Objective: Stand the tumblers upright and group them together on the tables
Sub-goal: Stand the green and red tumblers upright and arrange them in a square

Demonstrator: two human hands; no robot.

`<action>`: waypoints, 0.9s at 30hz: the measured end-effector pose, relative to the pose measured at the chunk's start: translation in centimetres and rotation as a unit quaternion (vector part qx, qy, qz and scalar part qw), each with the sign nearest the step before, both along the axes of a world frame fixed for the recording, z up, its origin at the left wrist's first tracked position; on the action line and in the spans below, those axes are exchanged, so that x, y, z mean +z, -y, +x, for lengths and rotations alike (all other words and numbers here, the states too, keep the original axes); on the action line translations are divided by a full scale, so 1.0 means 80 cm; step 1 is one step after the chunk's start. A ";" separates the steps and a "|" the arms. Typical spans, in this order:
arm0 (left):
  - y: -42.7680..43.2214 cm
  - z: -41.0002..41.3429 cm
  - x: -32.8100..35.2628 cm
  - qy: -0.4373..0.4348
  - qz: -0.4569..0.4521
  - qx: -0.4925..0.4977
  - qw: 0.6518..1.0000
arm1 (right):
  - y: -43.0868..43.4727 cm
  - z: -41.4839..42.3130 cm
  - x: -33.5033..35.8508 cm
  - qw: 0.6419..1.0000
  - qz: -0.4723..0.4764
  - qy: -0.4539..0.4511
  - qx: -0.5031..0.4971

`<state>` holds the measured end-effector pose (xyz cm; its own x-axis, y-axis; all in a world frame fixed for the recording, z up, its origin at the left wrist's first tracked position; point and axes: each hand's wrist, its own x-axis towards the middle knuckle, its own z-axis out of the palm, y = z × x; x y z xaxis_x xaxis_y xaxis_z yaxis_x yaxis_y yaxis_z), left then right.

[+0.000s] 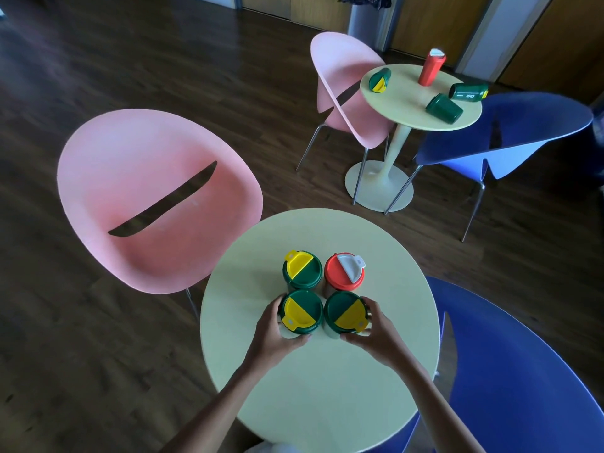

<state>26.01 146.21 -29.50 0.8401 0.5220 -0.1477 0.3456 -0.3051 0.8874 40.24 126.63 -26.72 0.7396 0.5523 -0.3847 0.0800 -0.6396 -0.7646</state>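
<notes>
Left hand (273, 331): fingers and thumb curled round the side of the near-left green tumbler (302, 310), grasping it.
Right hand (376, 335): curled likewise round the near-right green tumbler (346, 317), grasping it.
Both gripped tumblers upright, lids up, yellow flaps visible, set just beside each other; contact between them not determinable.
Directly behind: far-left green tumbler (302, 269) and red tumbler (343, 271) with white flap, both upright, ungripped.
All four in a tight two-by-two block near the centre of the near round table (327, 387), with a pale yellow-green top.
Pink chair (147, 197) at left of that table, blue chair (523, 371) at right.
Beyond, on the far round table (408, 112):
- second red tumbler (431, 68), upright;
- left lying green tumbler (380, 79), on its side, lid toward the camera;
- right lying green tumbler (468, 92), on its side near the edge;
- front green tumbler (444, 107), tipped, lid not visible.

These four well apart from one another.
Second pink chair (340, 83) and second blue chair (503, 132) flanking the far table.
Dark wood floor (98, 60) throughout.
</notes>
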 end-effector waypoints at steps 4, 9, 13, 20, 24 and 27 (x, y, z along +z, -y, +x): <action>-0.001 0.000 0.000 -0.008 -0.012 -0.006 1.000 | 0.003 0.003 0.000 1.000 -0.020 0.003 0.016; -0.006 0.007 0.020 -0.023 -0.037 0.035 0.998 | -0.005 0.018 0.014 0.999 -0.014 0.015 -0.040; -0.029 0.050 0.046 0.006 0.033 0.059 0.998 | -0.040 0.049 0.038 0.993 -0.023 0.096 -0.062; -0.047 0.116 0.062 -0.133 0.154 -0.013 0.979 | -0.097 0.073 0.047 0.974 -0.170 0.144 0.049; -0.050 0.119 0.058 -0.126 0.158 -0.018 0.979 | -0.099 0.078 0.042 0.978 -0.152 0.128 0.060; -0.055 0.119 0.057 -0.108 0.137 -0.029 0.984 | -0.096 0.082 0.044 0.982 -0.132 0.113 0.071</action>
<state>35.50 150.62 -24.93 0.8337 0.5195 -0.1875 0.4929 -0.5467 0.6769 46.82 134.28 -23.17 0.7450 0.5596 -0.3631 0.3322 -0.7832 -0.5256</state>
